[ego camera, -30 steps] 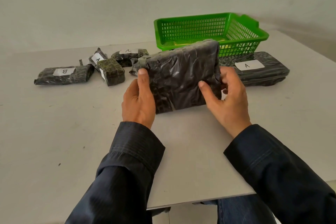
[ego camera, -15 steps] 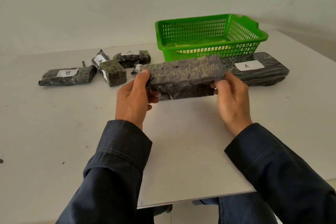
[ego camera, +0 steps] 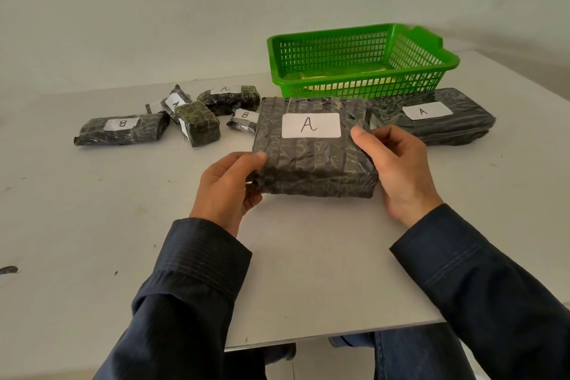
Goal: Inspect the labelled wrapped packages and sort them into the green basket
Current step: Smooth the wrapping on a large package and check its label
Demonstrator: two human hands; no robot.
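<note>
A flat dark wrapped package (ego camera: 311, 160) with a white label reading A faces up in the middle of the table. My left hand (ego camera: 226, 187) grips its left edge and my right hand (ego camera: 396, 168) grips its right edge. Behind it stands the green basket (ego camera: 364, 62), with something yellow lying on its floor. A long package labelled A (ego camera: 431, 116) lies in front of the basket at the right. At the left lie a package labelled B (ego camera: 121, 129), a small block (ego camera: 197, 123), two packages labelled A (ego camera: 228, 97) (ego camera: 175, 100) and a small one labelled B (ego camera: 245, 120).
The white table (ego camera: 92, 225) ends at a front edge just above my knees and at a right edge beyond the long package. A plain wall runs behind the basket. A dark mark (ego camera: 9, 270) sits at the table's left edge.
Both hands have turned the package over, from its unlabelled side through its edge, so the A label now faces up, and lowered it toward the table.
</note>
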